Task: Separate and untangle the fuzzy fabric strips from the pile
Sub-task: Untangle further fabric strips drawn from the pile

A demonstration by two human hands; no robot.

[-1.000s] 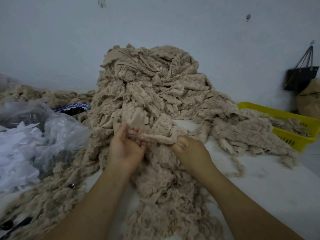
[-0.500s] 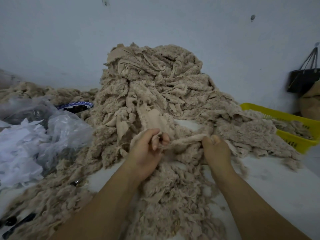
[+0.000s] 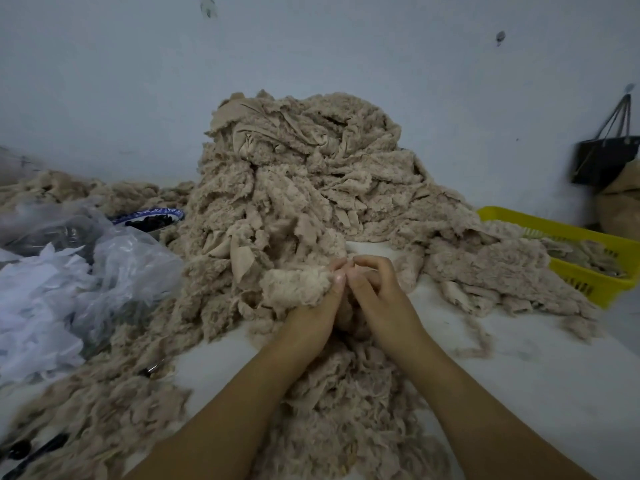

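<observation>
A tall pile of beige fuzzy fabric strips (image 3: 304, 174) rises against the wall at the middle of the white table (image 3: 519, 375). My left hand (image 3: 313, 317) grips a bunched fuzzy strip (image 3: 294, 285) in front of the pile, with the wad sitting over its fingers. My right hand (image 3: 379, 292) is pressed close beside it, fingers curled, pinching the same strip at its right end. More loose strips (image 3: 346, 410) lie between and under my forearms.
A yellow plastic basket (image 3: 588, 271) with strips stands at the right. Clear plastic bags with white scraps (image 3: 69, 289) fill the left. A blue-rimmed bowl (image 3: 152, 218) sits behind them. A dark bag (image 3: 604, 161) hangs on the wall. Black scissors (image 3: 31, 455) lie at the bottom left.
My hands were apart with the strip stretched between them; now they have come together and the strip is bunched into a wad at my left hand.
</observation>
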